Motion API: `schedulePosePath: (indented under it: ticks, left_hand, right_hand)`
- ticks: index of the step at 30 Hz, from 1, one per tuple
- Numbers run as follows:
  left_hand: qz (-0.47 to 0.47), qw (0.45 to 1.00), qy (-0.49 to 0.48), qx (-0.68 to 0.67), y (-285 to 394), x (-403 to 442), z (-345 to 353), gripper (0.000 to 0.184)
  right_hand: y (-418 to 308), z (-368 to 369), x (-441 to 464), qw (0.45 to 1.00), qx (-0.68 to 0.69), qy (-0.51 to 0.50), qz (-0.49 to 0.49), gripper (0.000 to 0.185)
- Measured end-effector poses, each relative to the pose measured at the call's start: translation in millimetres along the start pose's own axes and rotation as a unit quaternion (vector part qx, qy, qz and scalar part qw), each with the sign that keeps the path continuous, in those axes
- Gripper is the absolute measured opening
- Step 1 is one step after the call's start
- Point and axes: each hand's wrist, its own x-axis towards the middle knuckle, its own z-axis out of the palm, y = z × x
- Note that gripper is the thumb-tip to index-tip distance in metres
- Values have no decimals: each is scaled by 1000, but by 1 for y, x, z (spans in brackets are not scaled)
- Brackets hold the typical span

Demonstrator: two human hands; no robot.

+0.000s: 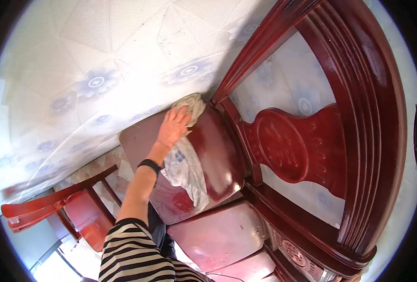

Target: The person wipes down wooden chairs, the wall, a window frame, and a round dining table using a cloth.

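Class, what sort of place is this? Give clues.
Perhaps a dining room, in a home or eatery: several red wooden chairs, one with a carved backrest, beside a flower-patterned wall.

No text can be read, even on the cloth [188, 173].

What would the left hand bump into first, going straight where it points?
The left hand would first meet the bunched cloth at its fingers; beyond, probably the flower-patterned wall, though depth is unclear.

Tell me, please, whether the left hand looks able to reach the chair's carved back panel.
Probably yes: the left hand lies on a bunched cloth on the seat, and nothing visible seems to block its way across to the carved panel.
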Motion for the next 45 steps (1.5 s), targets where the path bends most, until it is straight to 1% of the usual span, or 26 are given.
schedulePosePath:
  ticks: [1,3,5,7,9,11,13,14,16,18,20,21,23,24,25,27,28,29,30,33,35,37,39,41,43,45]
  left_hand:
    - [1,1000,0,-1,-6,-11,-4,61]
    - [-43,999,-1,-10,-15,-46,-20,62]
    - [-134,991,-21,19,-25,-87,-27,63]
    - [-174,984,-19,43,-39,-128,-36,64]
    - [-212,975,37,51,-63,-181,-31,60]
    - [-316,947,45,42,-84,-230,-29,47]
    - [-464,885,22,-32,-108,-289,-20,33]
    - [-464,885,23,-31,-100,-296,-22,33]
    - [-501,837,164,-147,-74,-311,-28,29]
    - [-416,839,199,-290,-18,-248,-79,32]
    - [-316,820,233,-417,23,-182,-101,37]
    - [-278,836,207,-425,36,-151,-107,40]
    - [-153,925,177,-298,48,-92,-90,43]
    - [-105,963,87,-234,57,-57,-88,45]
    - [-55,984,-4,-167,69,-28,-85,47]
    - [5,999,-9,-44,96,-4,-62,51]
    - [2,999,-8,-43,100,1,-44,51]
    - [37,998,-4,-40,97,3,-21,52]
    - [69,997,-1,-38,91,1,-10,54]
    - [72,997,2,-12,70,9,-4,57]
    - [62,998,-9,-33,48,3,-4,58]
    - [-4,1000,-16,-25,24,-5,-7,58]
    - [-26,999,8,-18,-5,-26,-12,60]
    - [-37,999,12,-7,-30,-56,-16,62]
    - [-45,999,13,-1,-38,-83,-23,64]
    - [-95,994,1,47,-42,-106,-33,64]
  right_hand:
    - [-1,-1,1,1000,-1,0,0,72]
    - [-4,-2,3,1000,14,-16,14,72]
    - [0,-7,3,1000,-2,-26,-1,71]
    - [0,-9,4,998,17,-61,9,68]
    - [3,-9,-1,997,28,-75,21,67]
    - [9,-7,-6,999,12,-50,-8,66]
    - [10,-1,-11,999,37,-27,-3,67]
    - [7,-4,-5,999,17,-38,-3,67]
    - [1,-9,1,998,1,-57,-10,68]
    - [-4,-9,6,999,-7,-51,5,70]
    - [-4,-9,7,999,-8,-54,4,71]
    - [-4,-9,7,998,-10,-56,8,72]
    - [-2,-7,1,999,-7,-48,15,72]
    - [-1,-5,-1,999,-3,-42,22,72]
    - [0,-4,-1,999,-4,-44,19,72]
    - [1,-1,-2,1000,-4,-9,-8,72]
    - [9,0,-12,1000,-21,-13,-9,71]
    - [7,-1,-8,1000,6,-26,-10,71]
    - [6,0,-5,1000,4,-18,-16,72]
    - [11,0,-10,1000,-10,-7,-13,72]
    - [10,0,-10,1000,-13,-8,-16,72]
    - [9,0,-8,1000,-16,-6,-16,72]
    - [7,1,-7,1000,-16,-7,-18,71]
    - [7,2,-7,1000,-11,-6,-14,71]
    - [7,1,-7,1000,-7,-7,-12,71]
    - [12,1,-12,1000,-4,-11,-8,71]
